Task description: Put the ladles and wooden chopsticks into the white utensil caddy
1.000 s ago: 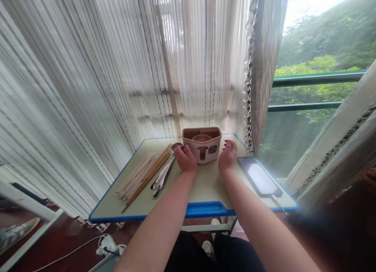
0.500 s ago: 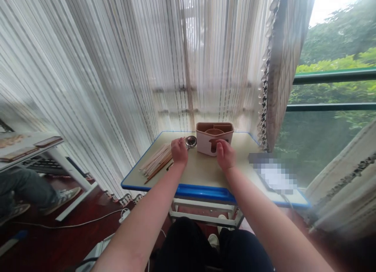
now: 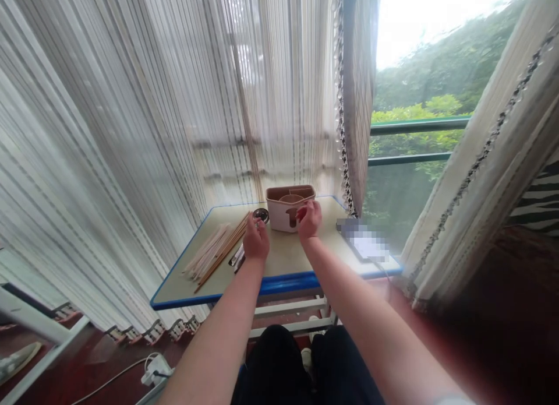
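Observation:
A small table [image 3: 279, 288] with a blue rim stands against a curtained window. At its back sits a beige plastic caddy [image 3: 282, 214] with compartments. My left hand [image 3: 255, 239] rests on the tabletop left of the caddy, fingers curled over the metal spoons [image 3: 238, 257] lying there; a spoon bowl [image 3: 262, 214] shows beyond it. My right hand [image 3: 310, 218] hovers at the caddy's front right corner, fingers bent together, with nothing visible in them. A bundle of wooden chopsticks [image 3: 213, 251] lies spread on the left part of the table.
A phone [image 3: 362, 242] with a cable lies on the table's right side. Striped sheer curtains [image 3: 174, 102] hang behind and left. A window with a green railing [image 3: 414, 125] is at right. A power strip [image 3: 152, 370] and cord lie on the dark floor.
The view has swung and pulled back. My right hand has lifted slightly at the caddy's front. My left hand stays by the spoons.

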Action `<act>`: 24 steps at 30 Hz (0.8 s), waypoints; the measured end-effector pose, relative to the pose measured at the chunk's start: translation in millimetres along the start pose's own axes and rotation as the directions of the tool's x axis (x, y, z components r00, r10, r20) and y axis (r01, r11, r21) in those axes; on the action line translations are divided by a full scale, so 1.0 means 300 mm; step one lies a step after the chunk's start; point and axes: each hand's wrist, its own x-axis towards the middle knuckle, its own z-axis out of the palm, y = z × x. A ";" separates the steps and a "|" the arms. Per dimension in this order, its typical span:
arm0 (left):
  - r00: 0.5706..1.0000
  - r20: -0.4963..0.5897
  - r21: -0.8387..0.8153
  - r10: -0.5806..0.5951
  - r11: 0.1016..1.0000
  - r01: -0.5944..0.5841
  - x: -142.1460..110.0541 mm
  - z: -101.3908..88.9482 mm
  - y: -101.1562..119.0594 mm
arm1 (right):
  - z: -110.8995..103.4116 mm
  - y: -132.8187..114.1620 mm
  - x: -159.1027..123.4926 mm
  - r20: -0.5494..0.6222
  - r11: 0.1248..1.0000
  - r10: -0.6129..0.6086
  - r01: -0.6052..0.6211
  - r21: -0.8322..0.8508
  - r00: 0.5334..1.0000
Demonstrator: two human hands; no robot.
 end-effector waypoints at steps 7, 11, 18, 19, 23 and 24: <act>1.000 -0.009 -0.016 0.004 1.000 -0.004 -0.010 -0.011 -0.004 | 0.028 -0.007 -0.091 0.110 0.995 0.067 -0.074 0.062 0.992; 0.999 -0.051 0.008 -0.003 1.000 0.003 -0.009 -0.028 0.003 | 0.018 0.028 -0.137 0.284 0.993 0.101 -0.112 0.022 0.953; 0.999 -0.039 0.031 0.036 0.999 -0.035 -0.011 -0.036 0.019 | 0.057 0.076 -0.125 0.329 0.946 0.285 -0.319 0.053 0.900; 0.999 -0.037 0.035 0.022 0.999 -0.021 -0.012 -0.037 0.017 | 0.061 0.079 -0.124 0.332 0.935 0.301 -0.345 0.079 0.894; 0.999 -0.030 0.037 -0.042 0.998 0.043 -0.012 -0.035 0.007 | 0.071 0.081 -0.119 0.348 0.874 0.351 -0.438 0.212 0.869; 0.998 -0.032 0.035 -0.053 0.998 0.054 -0.011 -0.035 0.005 | 0.073 0.080 -0.117 0.359 0.854 0.361 -0.460 0.242 0.861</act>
